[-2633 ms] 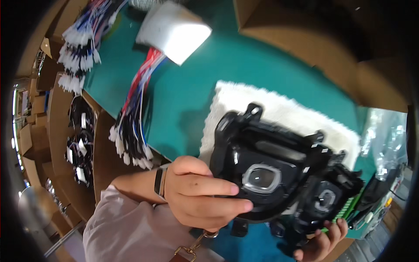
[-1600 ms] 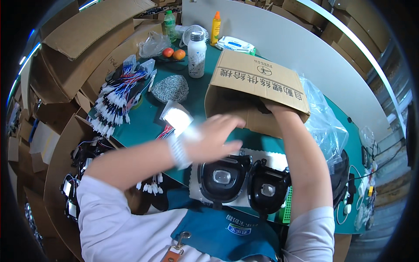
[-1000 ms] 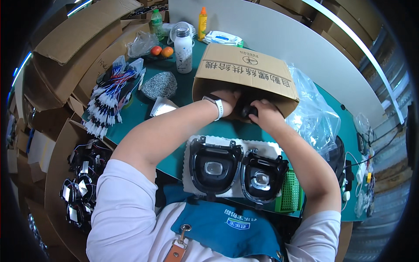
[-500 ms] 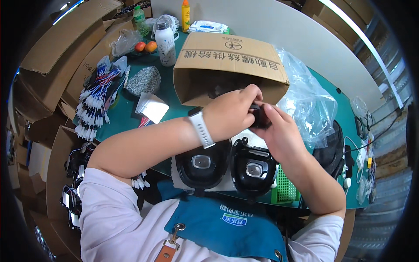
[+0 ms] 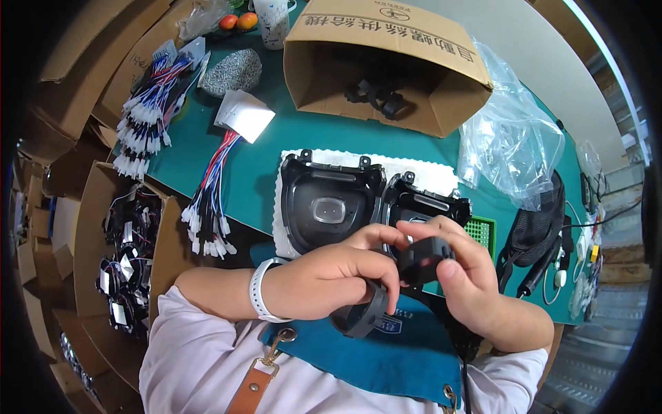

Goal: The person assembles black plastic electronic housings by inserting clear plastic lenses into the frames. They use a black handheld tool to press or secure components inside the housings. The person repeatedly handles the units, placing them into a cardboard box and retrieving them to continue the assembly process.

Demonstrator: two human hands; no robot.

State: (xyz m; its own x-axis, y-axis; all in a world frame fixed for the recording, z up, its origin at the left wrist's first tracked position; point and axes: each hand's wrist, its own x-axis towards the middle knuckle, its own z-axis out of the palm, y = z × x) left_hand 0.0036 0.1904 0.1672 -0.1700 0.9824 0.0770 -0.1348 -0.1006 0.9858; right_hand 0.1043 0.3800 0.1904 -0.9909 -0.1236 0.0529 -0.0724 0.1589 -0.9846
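My left hand [image 5: 338, 276] has its lower fingers curled round a black plastic ring [image 5: 358, 319] in front of my apron. Its index finger reaches across to a second black ring [image 5: 422, 262], which my right hand [image 5: 465, 265] grips between thumb and fingers. Just beyond my hands, two glossy black plastic housings lie side by side on a white cloth [image 5: 427, 172]. The left housing [image 5: 296, 207] has a clear oval window in its middle. My fingers partly cover the right housing [image 5: 445, 205]. More black rings [image 5: 376, 95] lie inside an open cardboard box [image 5: 393, 52].
Bundles of wires with white connectors [image 5: 141, 124] lie on the left of the green table [image 5: 265, 148], near a grey textured lump [image 5: 234, 71]. Clear plastic bags [image 5: 514, 131] and a black strap [image 5: 541, 228] lie right. A carton of black parts [image 5: 127, 255] stands at lower left.
Both hands have come back from the box's mouth toward my body, and two black rings now show in them. The view has tipped downward, uncovering the housings and the rings inside the box.
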